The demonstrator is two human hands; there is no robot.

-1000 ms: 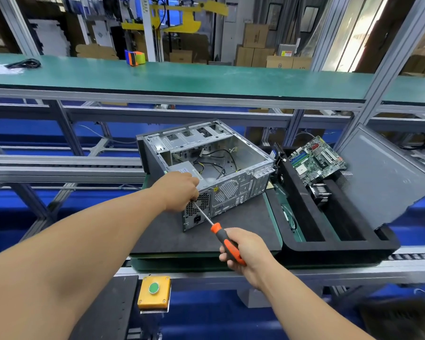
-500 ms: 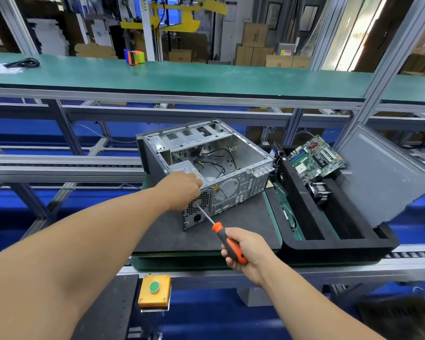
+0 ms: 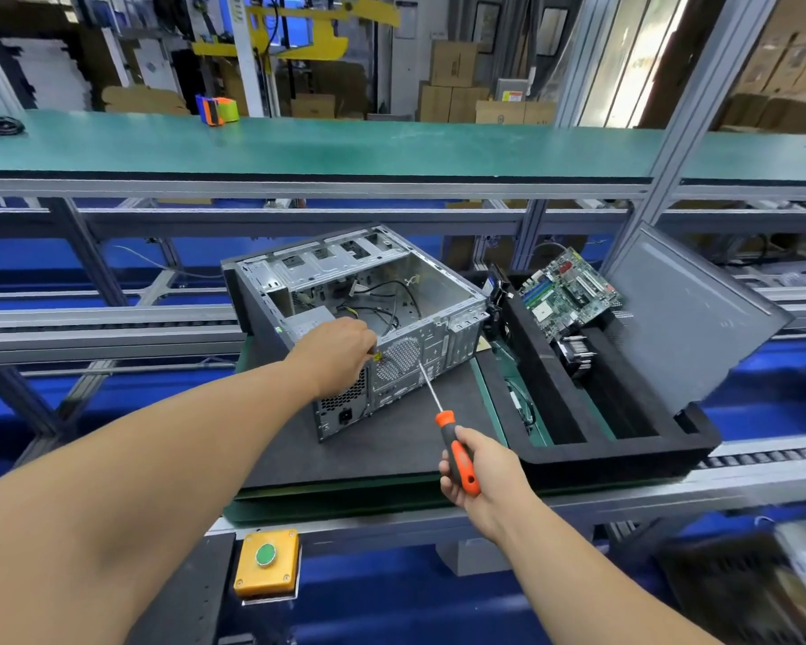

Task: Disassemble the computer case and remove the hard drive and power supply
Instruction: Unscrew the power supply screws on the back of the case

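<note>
The job now looks like getting the power supply loose from the back of the computer case, which lies open on its side on the dark mat. The power supply sits in the near left corner of the case, with its holes and plug socket facing the person. The left hand rests on the top back edge of the case, right above the power supply, with fingers curled over the rim; I cannot tell if it pinches anything small. Next the screwdriver tip likely has to find a screw on the back wall, and the left hand should hold the case steady. The right hand is wrapped tight around the orange handle, and the thin metal shaft points up at the round fan grille. Farther right, a green board lies in the black tray
</note>
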